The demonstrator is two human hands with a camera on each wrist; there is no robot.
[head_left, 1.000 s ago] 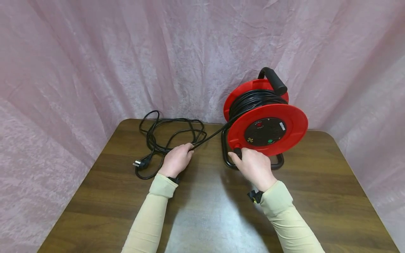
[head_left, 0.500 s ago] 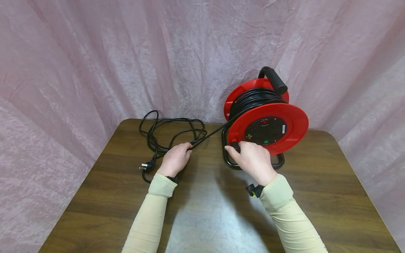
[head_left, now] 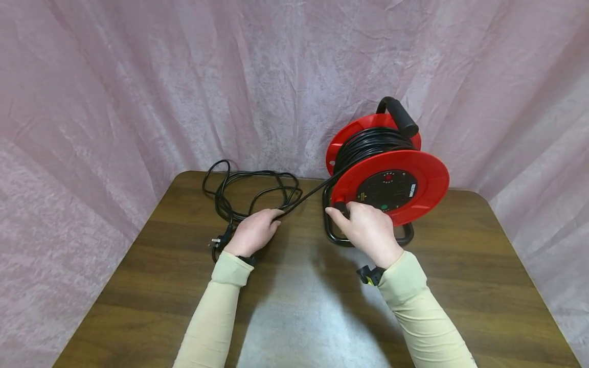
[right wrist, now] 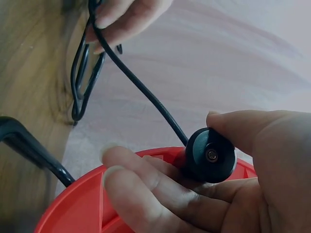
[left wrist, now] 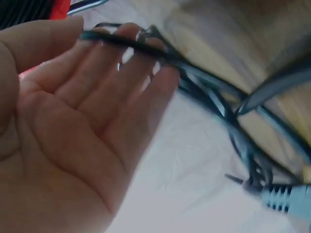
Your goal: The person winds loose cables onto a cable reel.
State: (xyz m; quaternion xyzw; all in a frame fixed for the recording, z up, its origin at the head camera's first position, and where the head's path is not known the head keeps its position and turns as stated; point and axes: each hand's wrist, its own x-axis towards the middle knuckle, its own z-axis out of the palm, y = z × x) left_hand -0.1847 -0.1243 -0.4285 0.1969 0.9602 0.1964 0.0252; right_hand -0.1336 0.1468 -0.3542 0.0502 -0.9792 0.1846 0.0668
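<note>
While my right hand (head_left: 370,230) grips the crank knob (right wrist: 209,162) of the red reel (head_left: 391,161) at one o'clock and my left hand (head_left: 253,232) pinches its black cable (right wrist: 141,86), winding seems well along, with only loose loops (head_left: 220,204) and the plug (head_left: 224,237) at eleven o'clock left.

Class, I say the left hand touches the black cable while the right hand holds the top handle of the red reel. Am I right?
Not the handle: the right hand holds the knob on the reel's front, as the head view shows. The left hand does touch the cable.
</note>
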